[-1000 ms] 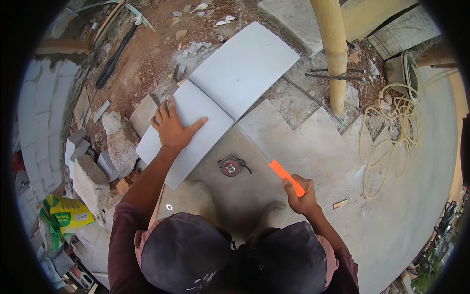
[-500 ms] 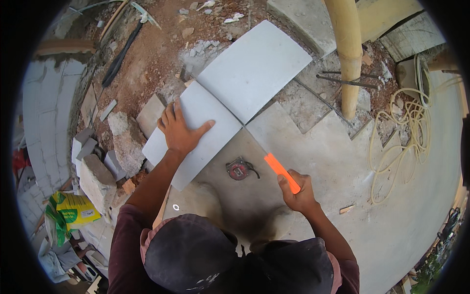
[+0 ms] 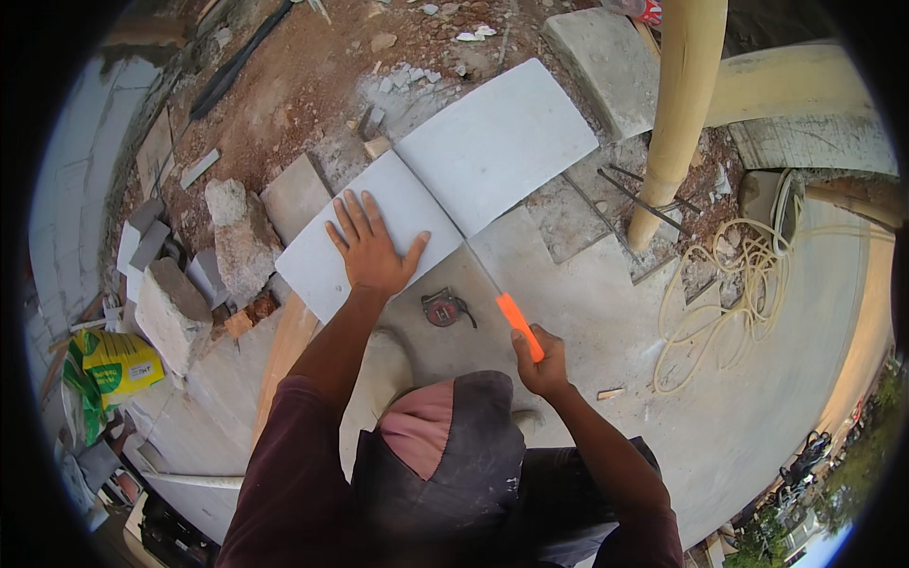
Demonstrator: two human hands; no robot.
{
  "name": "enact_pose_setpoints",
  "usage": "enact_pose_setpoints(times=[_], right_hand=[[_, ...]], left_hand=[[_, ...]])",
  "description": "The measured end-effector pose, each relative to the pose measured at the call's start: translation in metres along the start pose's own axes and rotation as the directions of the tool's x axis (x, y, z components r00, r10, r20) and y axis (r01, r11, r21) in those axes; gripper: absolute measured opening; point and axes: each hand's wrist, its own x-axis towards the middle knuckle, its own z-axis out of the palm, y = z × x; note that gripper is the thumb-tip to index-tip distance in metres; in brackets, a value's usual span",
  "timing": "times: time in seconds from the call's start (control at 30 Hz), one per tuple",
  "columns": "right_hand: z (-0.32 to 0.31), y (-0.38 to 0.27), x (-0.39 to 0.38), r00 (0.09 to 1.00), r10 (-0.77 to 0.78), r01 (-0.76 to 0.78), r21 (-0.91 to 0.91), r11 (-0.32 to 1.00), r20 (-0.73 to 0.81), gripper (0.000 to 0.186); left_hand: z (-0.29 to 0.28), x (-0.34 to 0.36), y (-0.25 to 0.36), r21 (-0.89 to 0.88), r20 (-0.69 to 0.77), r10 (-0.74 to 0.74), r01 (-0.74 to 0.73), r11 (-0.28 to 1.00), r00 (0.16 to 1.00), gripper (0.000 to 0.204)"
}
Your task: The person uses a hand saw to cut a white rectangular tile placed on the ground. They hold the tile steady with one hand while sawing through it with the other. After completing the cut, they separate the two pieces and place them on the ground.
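Observation:
My left hand lies flat with fingers spread on the left one of two pale grey block pieces. A thin dark line parts it from the right piece, which sits farther off. My right hand is wrapped round the orange handle of a hand saw. Its thin blade, seen nearly edge-on, runs up to the near end of that line; whatever part lies between the pieces is hidden. A tape measure rests on the concrete floor just in front of the left piece.
A bamboo pole stands at the far right beside bent steel rods. Looped pale hose lies at right. Rough stone chunks and a yellow-green bag are at left. A wooden board lies near my left forearm.
The head view has shifted and turned a little. My left hand has slid on the block toward the dark line. The saw handle is slightly closer to the block.

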Motion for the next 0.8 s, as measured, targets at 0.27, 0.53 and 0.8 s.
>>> enact_pose_setpoints(times=[0.27,0.53,0.8], right_hand=[[-0.002,-0.001,-0.017,0.994,0.112,-0.111,-0.095,0.989,0.013,0.030],[0.001,0.014,-0.003,0.996,-0.071,0.076,-0.085,0.994,0.060,0.036],[-0.001,0.022,-0.006,0.984,-0.179,0.179,0.012,0.984,0.010,0.033]], left_hand=[[-0.005,-0.005,-0.004,-0.113,0.010,-0.054,0.054,0.992,0.999,0.118],[-0.001,-0.007,-0.004,-0.089,-0.113,-0.071,0.061,0.994,0.991,0.112],[0.021,-0.024,0.008,-0.109,-0.179,-0.246,0.229,0.967,0.953,0.106]])
